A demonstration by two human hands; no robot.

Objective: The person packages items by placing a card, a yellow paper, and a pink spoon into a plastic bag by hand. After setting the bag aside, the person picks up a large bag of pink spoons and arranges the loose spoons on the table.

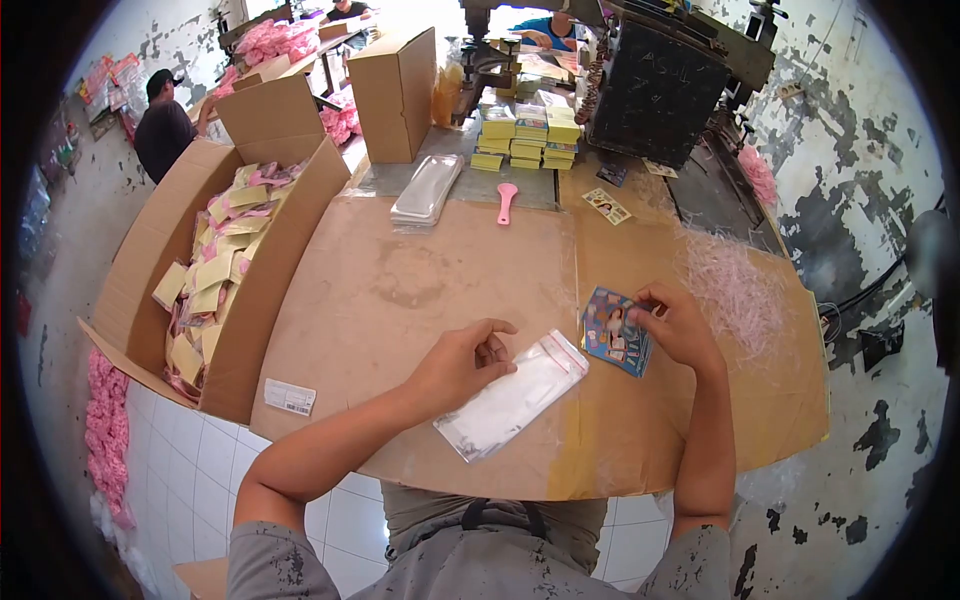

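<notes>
Near the front of the cardboard-covered table lies a clear plastic sleeve [515, 397] with a red line across its upper end. My left hand [468, 366] is at the sleeve's upper left side, fingers curled and thumb on or just above the plastic; whether it pinches the sleeve is hard to tell. To the right, my right hand [675, 325] grips the upper right edge of a blue printed card pack [614, 332]. The pack and the sleeve are a small gap apart. Further back are a stack of clear sleeves [428, 190] and a pink spoon-shaped tool [507, 203].
An open carton [262, 300] of yellowish packets stands at the left. Stacks of cards [527, 135] and a black machine [655, 85] are at the back. Shredded pink film [735, 290] lies right, a white label [290, 397] front left. Other people are in the background.
</notes>
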